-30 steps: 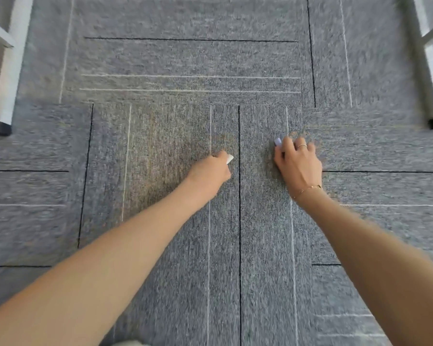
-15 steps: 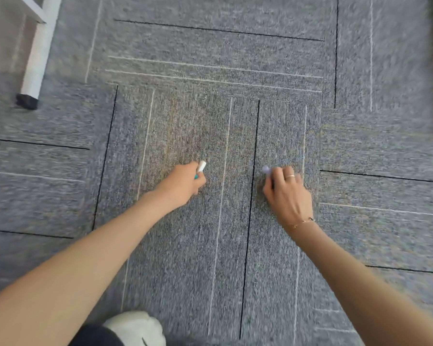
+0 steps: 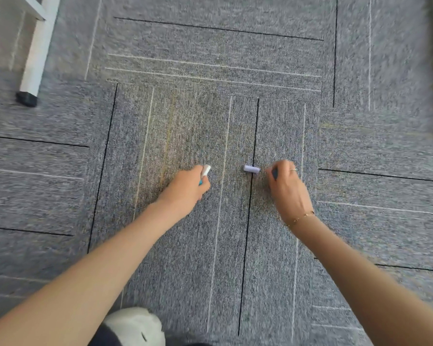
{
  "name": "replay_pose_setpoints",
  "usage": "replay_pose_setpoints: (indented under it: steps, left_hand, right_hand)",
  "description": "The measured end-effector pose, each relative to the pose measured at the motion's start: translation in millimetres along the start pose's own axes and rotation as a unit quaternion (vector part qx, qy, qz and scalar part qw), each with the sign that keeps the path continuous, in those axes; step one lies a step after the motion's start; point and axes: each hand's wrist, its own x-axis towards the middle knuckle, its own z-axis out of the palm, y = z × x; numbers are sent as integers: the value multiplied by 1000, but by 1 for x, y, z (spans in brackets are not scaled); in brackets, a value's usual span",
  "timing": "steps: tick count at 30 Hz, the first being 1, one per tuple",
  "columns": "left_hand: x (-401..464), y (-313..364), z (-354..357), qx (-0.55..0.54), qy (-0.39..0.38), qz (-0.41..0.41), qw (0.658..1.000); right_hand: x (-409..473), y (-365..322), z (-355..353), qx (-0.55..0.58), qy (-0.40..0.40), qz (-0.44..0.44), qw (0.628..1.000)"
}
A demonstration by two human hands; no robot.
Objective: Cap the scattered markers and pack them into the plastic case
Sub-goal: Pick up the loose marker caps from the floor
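1. The left hand (image 3: 188,188) curls round a white marker (image 3: 205,172) with a teal band, its white end poking out far of the fist, probably kept ready for capping.
2. The right hand (image 3: 286,186) pinches something small and dark, too blurred to name.
3. A lilac cap (image 3: 251,169) lies on the carpet (image 3: 210,258) between the hands, just left of the right fingers.
4. No plastic case is in view.

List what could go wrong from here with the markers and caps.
1. The lilac cap lies loose on the carpet, apart from both hands; it may get left behind.
2. The right hand pinches a small dark piece that could slip.
3. The left hand hides most of its white marker, so aligning a cap may fail.
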Motion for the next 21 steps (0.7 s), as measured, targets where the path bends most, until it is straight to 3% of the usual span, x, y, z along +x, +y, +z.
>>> replay_pose_setpoints:
  steps: [2, 6, 10, 13, 16, 21]
  left_hand:
    - [3, 18, -2, 56, 42, 73, 995]
    - [32, 65, 11, 164, 96, 200, 961]
    - [45, 87, 38, 317, 88, 163, 930]
    - [36, 85, 52, 381, 77, 151, 909]
    - [31, 67, 47, 383, 69, 135, 911]
    - [33, 37, 42, 311, 34, 134, 940]
  right_hand:
    - [0, 6, -4, 15, 30, 50, 998]
    - [-3, 16, -5, -48, 25, 12, 998]
    - [-13, 16, 1, -177, 17, -63, 982]
    - [-19, 19, 0, -193, 7, -102, 976]
    - [-17, 20, -3, -186, -27, -97, 977]
    - [-19, 19, 0, -168, -18, -82, 982]
